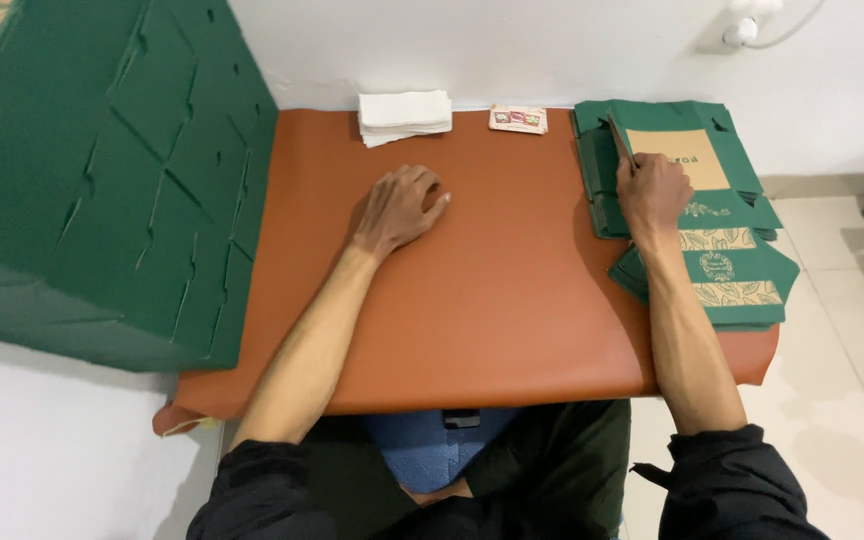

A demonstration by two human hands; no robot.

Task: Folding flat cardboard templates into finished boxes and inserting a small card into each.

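Observation:
My left hand (402,205) rests knuckles up on the brown table top (492,300), fingers loosely curled, holding nothing. My right hand (652,192) sits on a stack of flat green cardboard box blanks (697,160) at the table's right side and lifts the edge of the top blank between its fingers. A second pile of folded green blanks with leaf print (737,280) lies just nearer me, under my right forearm's outer side.
A tall stack of assembled green boxes (102,180) fills the left. Folded white napkins (404,113) and a small printed packet (518,119) lie at the table's far edge by the white wall. A tiled floor (842,330) shows on the right.

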